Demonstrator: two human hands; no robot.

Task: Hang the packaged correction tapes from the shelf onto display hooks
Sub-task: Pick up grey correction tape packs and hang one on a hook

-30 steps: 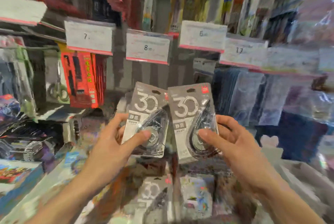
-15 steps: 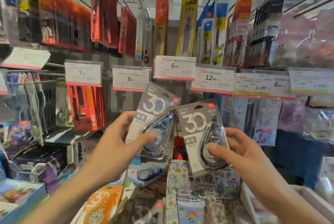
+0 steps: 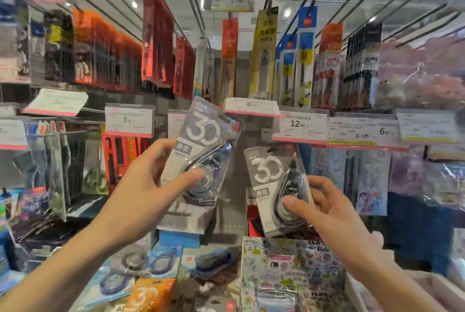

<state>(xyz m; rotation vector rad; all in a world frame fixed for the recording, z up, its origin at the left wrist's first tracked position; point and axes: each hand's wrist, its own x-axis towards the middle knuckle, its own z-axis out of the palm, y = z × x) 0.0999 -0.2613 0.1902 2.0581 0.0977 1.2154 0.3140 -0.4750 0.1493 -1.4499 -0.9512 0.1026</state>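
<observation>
My left hand [image 3: 148, 193] grips a grey correction tape pack [image 3: 201, 145] marked "30", tilted to the right, its top edge up beside the 6.00 price tag [image 3: 251, 106]. My right hand [image 3: 324, 213] holds a second grey correction tape pack [image 3: 271, 181] lower and to the right, thumb pressed on the clear blister. More packaged correction tapes [image 3: 161, 261], blue and orange, lie on the shelf below my hands. Whether the raised pack touches a hook cannot be made out.
Rows of metal display hooks [image 3: 191, 4] carry hanging packs of pens and refills above. Price tags [image 3: 299, 125] line the hook ends at hand height. Red packs [image 3: 118, 155] hang at the left, sticker sheets [image 3: 289, 269] lie on the shelf at the right.
My view has tilted upward. My left hand has raised its pack and tipped it to the right, away from the other pack. My right hand stays lower with its pack.
</observation>
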